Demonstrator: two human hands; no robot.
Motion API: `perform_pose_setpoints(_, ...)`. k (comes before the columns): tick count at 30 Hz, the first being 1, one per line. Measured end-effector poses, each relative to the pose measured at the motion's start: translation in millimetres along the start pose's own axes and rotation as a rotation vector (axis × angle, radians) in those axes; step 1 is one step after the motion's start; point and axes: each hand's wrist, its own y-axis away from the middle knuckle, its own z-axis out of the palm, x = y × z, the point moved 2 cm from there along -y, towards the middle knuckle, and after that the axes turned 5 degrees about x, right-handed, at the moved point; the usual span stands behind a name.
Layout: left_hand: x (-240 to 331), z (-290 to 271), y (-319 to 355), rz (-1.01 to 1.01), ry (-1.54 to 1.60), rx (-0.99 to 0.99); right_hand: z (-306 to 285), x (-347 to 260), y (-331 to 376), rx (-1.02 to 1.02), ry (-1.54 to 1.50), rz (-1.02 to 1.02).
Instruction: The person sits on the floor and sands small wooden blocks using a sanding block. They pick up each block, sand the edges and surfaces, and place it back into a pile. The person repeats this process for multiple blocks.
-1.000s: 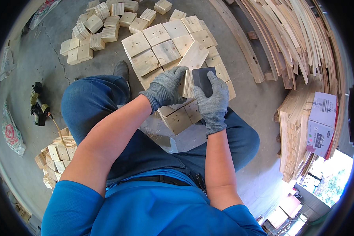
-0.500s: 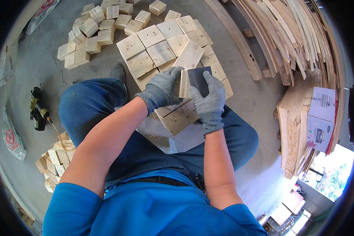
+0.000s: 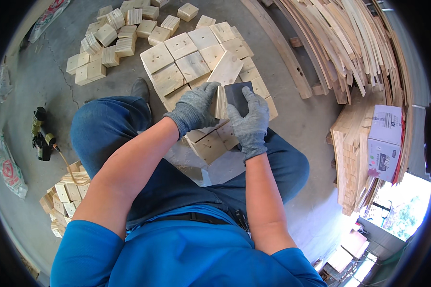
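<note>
A block [image 3: 221,104] is held by the curled left hand [image 3: 195,108]. A dark pad [image 3: 237,98] is clasped by the bent right hand [image 3: 250,118].

Charcoal sheet [image 3: 235,98], grey gloves [image 3: 194,107] — cream block [image 3: 221,106], finely striped edge — bright blue shirt [image 3: 191,253], navy jeans [image 3: 100,129].

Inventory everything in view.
held block: one, pale, between hands
pad: one, black, right hand
stacked blocks: many, pale, centre
slanted block: one, pale, on stack
loose blocks: many, pale, upper and lower left
tool: one, black-green, left
hose: one, orange, near tool
bags: three, whitish, far left
timber: many, tan, right
carton: one, lilac, right
shoe: one, grey, upper centre
jeans: one, blue, centre
shirt: one, blue, bottom
left hand: one, grey-gloved, on block
right hand: one, grey-gloved, on pad
</note>
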Motion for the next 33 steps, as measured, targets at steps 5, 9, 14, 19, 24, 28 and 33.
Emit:
perform_pose_setpoints(5,6,-2,0,-0.018,-0.012,-0.035,-1,2,1,-0.003,0.028,-0.002)
perform_pose_setpoints(9,6,-5,1,-0.023,-0.019,-0.042,-5,-9,-2,-0.031,0.058,0.019)
perform_pose_setpoints(14,8,-7,1,-0.031,-0.029,-0.055,-4,-9,-2,-0.028,0.103,0.016)
perform_pose_setpoints(19,9,-8,2,-0.021,-0.028,-0.050,2,0,1,-0.008,0.080,0.012)
perform_pose_setpoints(24,7,-7,4,-0.007,-0.016,-0.025,4,2,2,0.017,0.062,-0.031)
perform_pose_setpoints(28,5,-5,3,-0.001,-0.020,-0.015,3,0,2,0.010,0.067,-0.019)
perform_pose_setpoints(33,4,-4,1,-0.003,-0.026,-0.024,2,-1,0,-0.003,0.056,-0.015)
